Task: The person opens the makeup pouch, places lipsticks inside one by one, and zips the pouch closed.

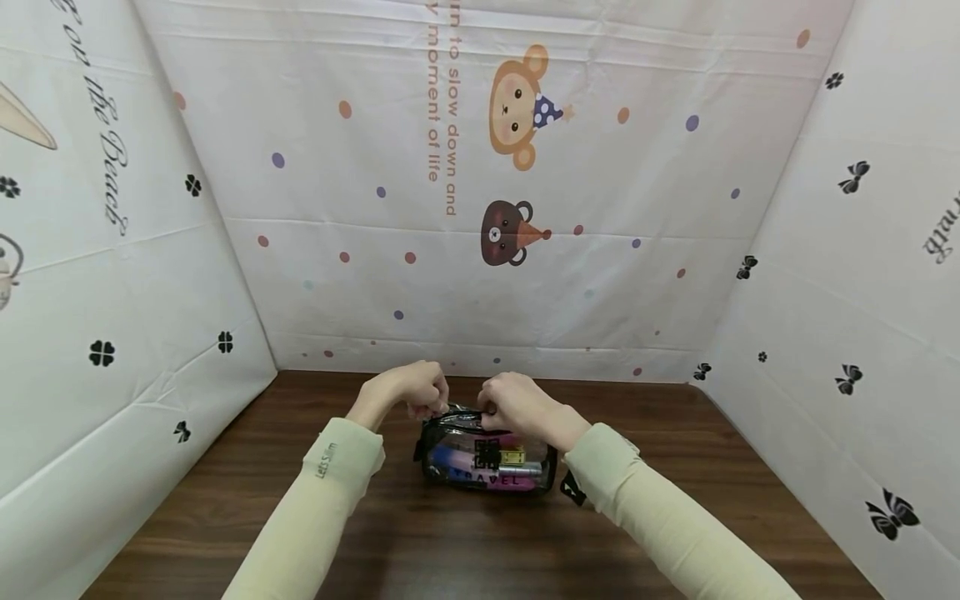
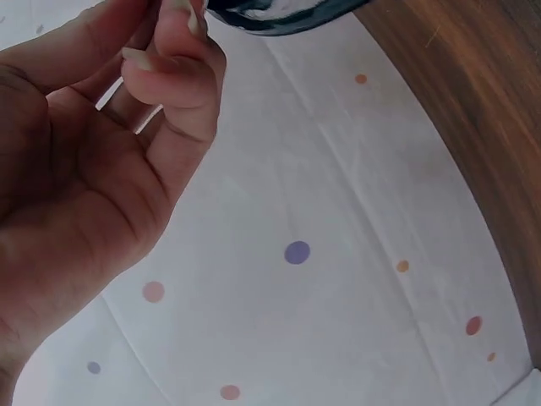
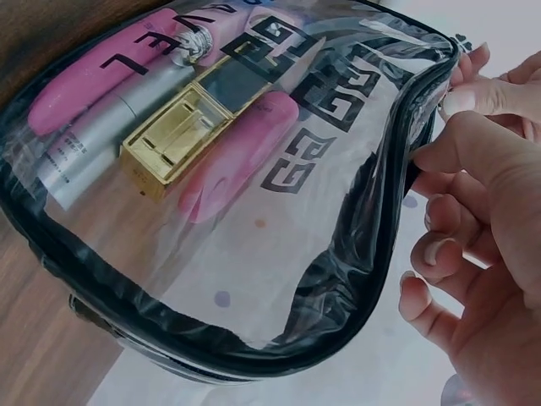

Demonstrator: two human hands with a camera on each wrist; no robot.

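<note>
A clear travel pouch point(image 1: 487, 454) with black trim stands upright on the table, black lettering on its front panel. My left hand point(image 1: 420, 390) pinches the pouch's top edge towards the left end, fingers bent. My right hand point(image 1: 520, 406) pinches the same black-trimmed top edge, right of the left hand. Through the clear side in the right wrist view lie a silver tube point(image 3: 110, 127), a gold rectangular case point(image 3: 176, 131) and a pink slim item point(image 3: 241, 156). Only a dark edge of the pouch point(image 2: 287, 21) shows in the left wrist view.
A black tag point(image 1: 572, 487) lies by the pouch's right end, next to the right sleeve. The brown wooden table point(image 1: 465, 550) is bounded by a white printed cloth point(image 1: 600, 292) at the back and on both sides.
</note>
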